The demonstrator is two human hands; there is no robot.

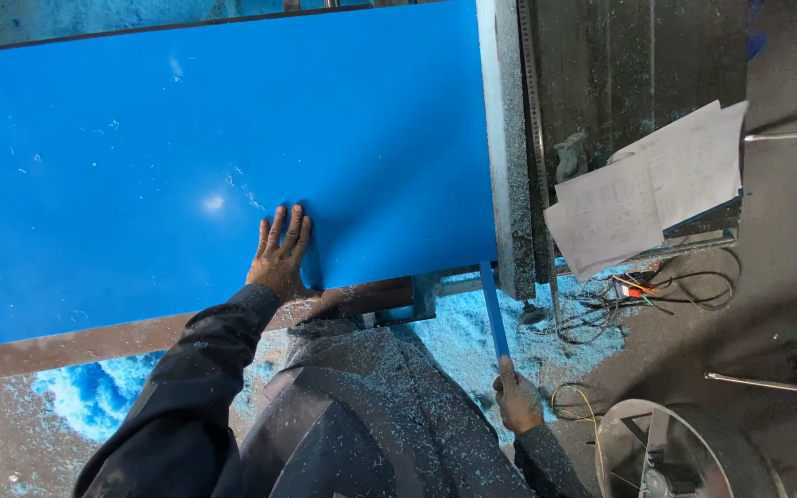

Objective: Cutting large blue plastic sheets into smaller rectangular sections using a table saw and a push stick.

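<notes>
A large blue plastic sheet lies flat on a machine table and fills the upper left. My left hand presses flat on it near its lower edge, fingers together. My right hand is closed around the lower end of a narrow blue strip. The strip hangs down from the sheet's lower right corner. My dark sleeves and jacket are covered in fine chips.
A grey guide rail dusted with chips runs along the sheet's right edge. Blue shavings pile on the floor. White papers lie on a stand at right, with loose wires below. A round fan guard sits at the bottom right.
</notes>
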